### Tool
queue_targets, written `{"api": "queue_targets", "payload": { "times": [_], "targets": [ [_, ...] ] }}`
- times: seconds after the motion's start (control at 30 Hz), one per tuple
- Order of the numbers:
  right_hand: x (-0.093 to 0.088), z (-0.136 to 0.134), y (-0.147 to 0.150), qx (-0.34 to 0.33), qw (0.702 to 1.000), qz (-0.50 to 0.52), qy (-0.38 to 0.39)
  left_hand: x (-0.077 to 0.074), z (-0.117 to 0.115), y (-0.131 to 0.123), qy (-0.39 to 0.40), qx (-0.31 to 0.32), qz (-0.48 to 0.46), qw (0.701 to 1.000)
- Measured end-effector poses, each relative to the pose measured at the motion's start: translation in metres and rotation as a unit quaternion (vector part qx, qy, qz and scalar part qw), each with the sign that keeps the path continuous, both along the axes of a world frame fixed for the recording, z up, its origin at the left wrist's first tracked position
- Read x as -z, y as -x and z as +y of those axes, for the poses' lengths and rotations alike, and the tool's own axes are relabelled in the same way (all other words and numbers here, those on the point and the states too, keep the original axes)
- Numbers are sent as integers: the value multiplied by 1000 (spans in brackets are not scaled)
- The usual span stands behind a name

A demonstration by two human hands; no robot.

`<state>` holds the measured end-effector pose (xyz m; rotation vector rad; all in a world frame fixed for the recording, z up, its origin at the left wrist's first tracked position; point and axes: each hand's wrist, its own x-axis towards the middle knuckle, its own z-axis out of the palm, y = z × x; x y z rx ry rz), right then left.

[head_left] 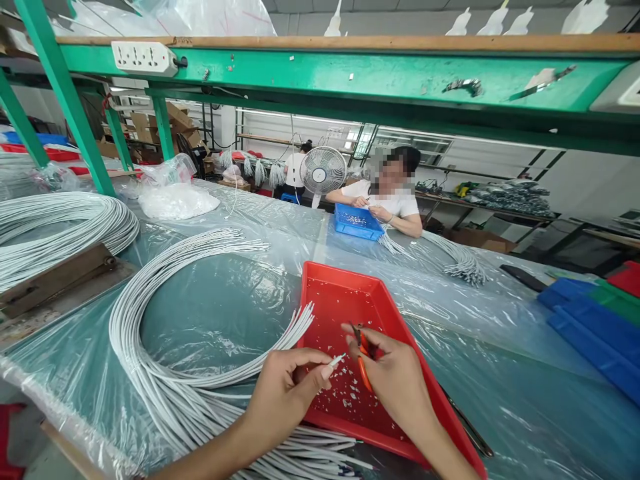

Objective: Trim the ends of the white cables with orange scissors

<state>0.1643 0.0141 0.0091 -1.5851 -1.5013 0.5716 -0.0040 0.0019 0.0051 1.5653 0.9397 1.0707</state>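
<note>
Pinching white cable tip: left hand; right hand closed on orange cutters, blades mostly hidden.

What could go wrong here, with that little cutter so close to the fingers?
The orange-handled cutter in the right hand sits right beside the left hand pinching the cable end; a slip might nick a finger. Trimmed white scraps might also fly past the red tray onto the plastic sheet.

Cable loops crowd worktop left of red tray. Right of tray, bare sheeting gives passage. Green beam overhead.
</note>
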Motion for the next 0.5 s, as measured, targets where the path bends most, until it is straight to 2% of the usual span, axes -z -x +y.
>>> {"api": "queue_targets", "payload": {
  "times": [0.1, 0.17, 0.27, 0.37, 0.43, 0.5],
  "targets": [
    [2, 5, -13, 70, 994, -81, -25, 3, -1, -1, -13, -29, 13, 999],
    [2, 4, -18, 71, 993, -94, -23, 5, -3, -2, -25, -43, 29, 998],
    [0, -3, -16, -3, 999, -47, 0, 7, -5, -3, -30, -56, 45, 997],
    [-2, -14, -3, -97, 990, 71, 68, 6, -8, -3, -50, -67, 52, 995],
    [-2, -21, 6, -74, 988, 125, 52, 4, -10, -3, -72, -64, 66, 993],
    [-1, -25, 11, -89, 985, 138, 60, 4, -13, -2, -97, -43, 68, 992]
  ]
}}
